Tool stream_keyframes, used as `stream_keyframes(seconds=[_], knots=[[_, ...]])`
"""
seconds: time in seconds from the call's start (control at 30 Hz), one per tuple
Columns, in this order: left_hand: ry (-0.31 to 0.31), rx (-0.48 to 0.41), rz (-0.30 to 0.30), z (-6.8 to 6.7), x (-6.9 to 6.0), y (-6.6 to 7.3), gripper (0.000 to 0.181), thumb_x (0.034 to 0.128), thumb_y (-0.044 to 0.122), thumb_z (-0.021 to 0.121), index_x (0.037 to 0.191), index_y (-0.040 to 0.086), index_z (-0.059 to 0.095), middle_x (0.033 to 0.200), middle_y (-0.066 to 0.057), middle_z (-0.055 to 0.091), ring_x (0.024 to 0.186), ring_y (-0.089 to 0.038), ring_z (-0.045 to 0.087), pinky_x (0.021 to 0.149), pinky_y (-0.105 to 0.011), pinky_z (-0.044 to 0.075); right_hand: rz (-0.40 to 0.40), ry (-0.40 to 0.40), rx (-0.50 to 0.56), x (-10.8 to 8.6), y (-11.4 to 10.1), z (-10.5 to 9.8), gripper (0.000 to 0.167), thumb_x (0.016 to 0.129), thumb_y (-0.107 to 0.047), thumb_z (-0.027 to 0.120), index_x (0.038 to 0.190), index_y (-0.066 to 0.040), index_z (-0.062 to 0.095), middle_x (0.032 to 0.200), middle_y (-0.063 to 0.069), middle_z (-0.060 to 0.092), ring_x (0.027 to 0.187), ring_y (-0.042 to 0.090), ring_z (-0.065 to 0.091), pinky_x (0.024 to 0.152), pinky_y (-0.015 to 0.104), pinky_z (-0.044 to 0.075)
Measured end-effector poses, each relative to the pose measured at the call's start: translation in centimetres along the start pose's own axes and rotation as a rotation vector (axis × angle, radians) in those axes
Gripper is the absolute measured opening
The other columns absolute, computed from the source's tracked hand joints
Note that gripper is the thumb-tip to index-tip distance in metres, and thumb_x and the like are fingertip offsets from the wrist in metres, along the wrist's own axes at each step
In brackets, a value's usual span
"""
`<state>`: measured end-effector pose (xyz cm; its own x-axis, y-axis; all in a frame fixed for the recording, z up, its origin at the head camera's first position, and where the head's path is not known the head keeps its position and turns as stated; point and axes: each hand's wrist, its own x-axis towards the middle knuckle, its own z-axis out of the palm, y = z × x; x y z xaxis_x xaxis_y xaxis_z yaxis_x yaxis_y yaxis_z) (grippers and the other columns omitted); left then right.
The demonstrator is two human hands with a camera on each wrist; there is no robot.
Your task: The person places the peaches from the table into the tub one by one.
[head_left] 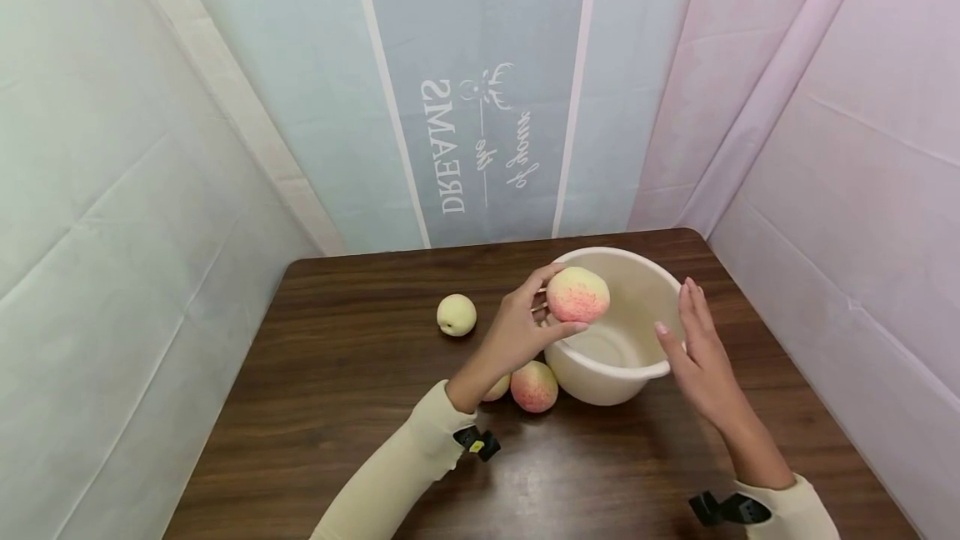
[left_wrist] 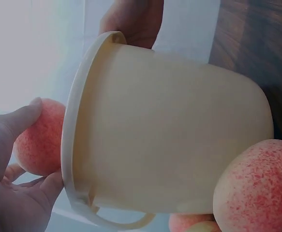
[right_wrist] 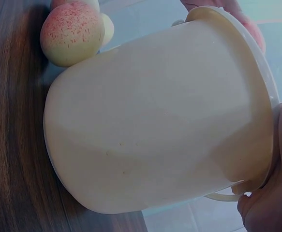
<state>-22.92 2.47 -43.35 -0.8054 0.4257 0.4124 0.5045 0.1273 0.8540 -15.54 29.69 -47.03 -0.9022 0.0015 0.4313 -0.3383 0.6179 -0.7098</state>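
Between thumb and fingers my left hand (head_left: 517, 322) grips a pink-and-yellow peach (head_left: 577, 294) at the left side of the rim of a cream plastic bucket (head_left: 603, 386). The bucket stands upright on the table. At its opposite side is my right hand (head_left: 702, 363), fingers fairly straight and thumb spread; in the right wrist view this hand (right_wrist: 271, 193) appears to touch the rim. A second peach (head_left: 534, 387) lies against the bucket's near left side. Another peach (head_left: 497, 390) beside it is partly hidden by my left wrist.
A pale yellow peach (head_left: 456, 315) lies farther left on the dark wooden table (head_left: 337, 373). Fabric walls surround the table, and the back curtain (head_left: 480, 23) hangs close behind its far edge. The bucket's handle (left_wrist: 131, 223) shows in the left wrist view.
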Motion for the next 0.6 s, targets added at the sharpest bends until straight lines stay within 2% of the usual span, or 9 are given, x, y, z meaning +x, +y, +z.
stream_keyframes(seconds=[0.13, 0.23, 0.43, 0.6], knots=[[-0.033, 0.023, 0.035, 0.33, 0.19, 0.17, 0.079, 0.0801, 0.021, 0.089, 0.149, 0.024, 0.049, 0.14, 0.0, 0.058, 0.122, -0.01, 0.059, 0.095, -0.022, 0.052, -0.002, 0.0, -0.003, 0.04, -0.11, 0.03, 0.07, 0.106, -0.02, 0.051, 0.161, -0.003, 0.01, 0.17, 0.005, 0.001, 0.155, 0.022, -0.002, 0.118, 0.025, 0.001], [-0.059, 0.05, 0.061, 0.41, 0.17, 0.18, 0.076, 0.0824, 0.017, 0.087, 0.149, 0.019, 0.049, 0.141, -0.002, 0.058, 0.126, -0.011, 0.057, 0.099, -0.022, 0.049, 0.0, 0.0, -0.002, 0.08, -0.19, 0.0, 0.07, 0.106, -0.02, 0.051, 0.16, -0.001, 0.01, 0.17, 0.006, 0.001, 0.155, 0.022, -0.003, 0.118, 0.027, 0.001], [-0.098, 0.051, 0.078, 0.44, -0.03, -0.07, 0.071, 0.0878, 0.013, 0.081, 0.15, 0.016, 0.047, 0.144, -0.003, 0.056, 0.129, -0.014, 0.056, 0.104, -0.024, 0.047, 0.003, 0.003, -0.004, 0.03, -0.21, -0.03, 0.07, 0.107, -0.02, 0.051, 0.161, -0.002, 0.01, 0.17, 0.005, 0.001, 0.155, 0.021, -0.003, 0.118, 0.025, 0.001], [-0.097, 0.05, 0.11, 0.55, -0.04, -0.14, 0.069, 0.0893, 0.014, 0.08, 0.149, 0.015, 0.047, 0.145, -0.004, 0.055, 0.129, -0.015, 0.056, 0.103, -0.027, 0.048, 0.008, -0.002, 0.003, -0.09, -0.17, -0.09, 0.071, 0.106, -0.021, 0.051, 0.161, -0.003, 0.01, 0.17, 0.003, 0.001, 0.155, 0.019, -0.004, 0.117, 0.024, 0.001]])
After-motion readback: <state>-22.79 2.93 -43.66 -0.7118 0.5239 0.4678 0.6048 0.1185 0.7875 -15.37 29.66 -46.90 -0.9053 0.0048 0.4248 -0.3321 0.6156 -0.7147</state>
